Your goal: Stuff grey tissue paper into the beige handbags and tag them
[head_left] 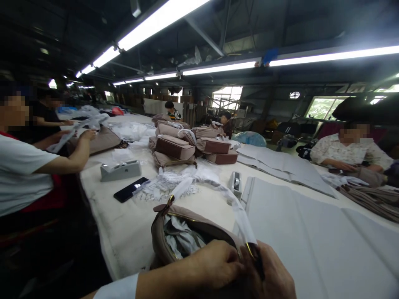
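A taupe handbag (157, 232) stands on the table in front of me with its zip open. Crumpled pale stuffing paper (182, 236) shows inside it. The bag's strap (238, 207) arches above the opening, wrapped in white film. My left hand (216, 263) reaches across the bag, fingers closed at the right end of its rim; the fingertips are partly hidden. Against that same end, my right hand (276, 272) grips the bag beside the strap's dark, gold-trimmed base. The spot between both hands is dark and slightly blurred.
Beyond the bag lie many small white packets (165, 185), a phone (131, 189), a grey tape dispenser (121, 170) and a smaller dispenser (236, 182). Stacked taupe bags (174, 146) stand farther back. Large white sheets (296, 224) cover the right. Co-workers sit or stand around.
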`<state>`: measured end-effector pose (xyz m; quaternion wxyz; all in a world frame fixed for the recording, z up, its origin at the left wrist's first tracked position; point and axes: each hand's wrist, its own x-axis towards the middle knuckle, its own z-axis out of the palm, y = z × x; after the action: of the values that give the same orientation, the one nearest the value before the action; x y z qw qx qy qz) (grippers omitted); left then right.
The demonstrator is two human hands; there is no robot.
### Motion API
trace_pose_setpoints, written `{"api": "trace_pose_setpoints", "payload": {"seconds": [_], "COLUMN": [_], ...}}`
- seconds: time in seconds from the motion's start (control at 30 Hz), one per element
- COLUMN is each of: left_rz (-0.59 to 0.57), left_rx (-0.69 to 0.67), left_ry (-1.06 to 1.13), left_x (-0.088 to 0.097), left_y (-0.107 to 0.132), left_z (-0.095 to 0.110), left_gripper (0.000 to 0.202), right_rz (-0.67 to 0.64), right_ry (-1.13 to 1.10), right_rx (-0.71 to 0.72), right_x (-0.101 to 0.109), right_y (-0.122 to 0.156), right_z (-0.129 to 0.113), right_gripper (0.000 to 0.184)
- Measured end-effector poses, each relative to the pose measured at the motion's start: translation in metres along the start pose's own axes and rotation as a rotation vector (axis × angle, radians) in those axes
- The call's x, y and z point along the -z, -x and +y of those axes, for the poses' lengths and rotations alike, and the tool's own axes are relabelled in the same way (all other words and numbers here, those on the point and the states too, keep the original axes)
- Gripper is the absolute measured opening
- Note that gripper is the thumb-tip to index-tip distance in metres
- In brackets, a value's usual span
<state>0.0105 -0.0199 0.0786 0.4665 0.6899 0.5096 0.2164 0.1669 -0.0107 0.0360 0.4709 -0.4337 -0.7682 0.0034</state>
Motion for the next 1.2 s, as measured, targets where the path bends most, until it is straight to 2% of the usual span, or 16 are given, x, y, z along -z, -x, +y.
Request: {"api": "trace_pose_setpoints", "payload": {"seconds": [0.1,0.17,0.23,0.33,0.47,0.53,0.6,0.7,0.8,0.9,1.07,1.2], "left_rz": [0.157,0.212,0.228,0.193,0.191,0.193,0.184,0.223,0.269,0.276,0.307,0.357], "left_rx": [-0.117,-0.174,-0.197,-0.207,-0.21,-0.2,-0.218,-0.323,-0.418,-0.393,-0.437,-0.391], "left_ry": [-0.501,-0.632,-0.577,-0.312,-0.016,0.028,-0.002,-0.221,-0.481,-0.574,-0.561,-0.363], "left_x": [0.002,0.007,0.013,0.018,0.014,0.011,0.011,0.017,0.024,0.028,0.026,0.013], "left_y": [0.008,0.015,0.022,0.027,0.025,0.024,0.024,0.028,0.035,0.039,0.039,0.031], "left_z": [-0.002,-0.003,-0.007,-0.014,-0.019,-0.019,-0.019,-0.02,-0.025,-0.034,-0.047,-0.052], "left_gripper": [0.026,0.027,0.023,0.024,0.021,0.018,0.019,0.022,0.022,0.026,0.027,0.026], "right_rz": [0.012,-0.004,-0.027,-0.078,-0.319,-0.336,-0.229,-0.096,-0.094,-0.124,-0.154,-0.268], "right_ry": [-0.039,-0.077,-0.104,-0.14,-0.208,-0.181,-0.128,-0.089,-0.132,-0.186,-0.214,-0.28], "right_rx": [-0.063,-0.078,-0.092,-0.127,-0.097,-0.044,0.01,0.083,0.119,0.131,-0.021,-0.192], "right_x": [0.0,0.0,0.001,0.005,0.013,0.016,0.018,0.02,0.023,0.025,0.017,0.006], "right_y": [-0.005,-0.01,-0.013,-0.013,-0.005,-0.001,0.002,0.002,-0.002,-0.001,0.011,0.017], "right_z": [-0.003,-0.012,-0.021,-0.027,-0.019,-0.015,-0.014,-0.02,-0.027,-0.029,-0.025,-0.014], "right_gripper": [0.024,0.024,0.024,0.024,0.022,0.015,0.019,0.023,0.019,0.019,0.021,0.019]}}
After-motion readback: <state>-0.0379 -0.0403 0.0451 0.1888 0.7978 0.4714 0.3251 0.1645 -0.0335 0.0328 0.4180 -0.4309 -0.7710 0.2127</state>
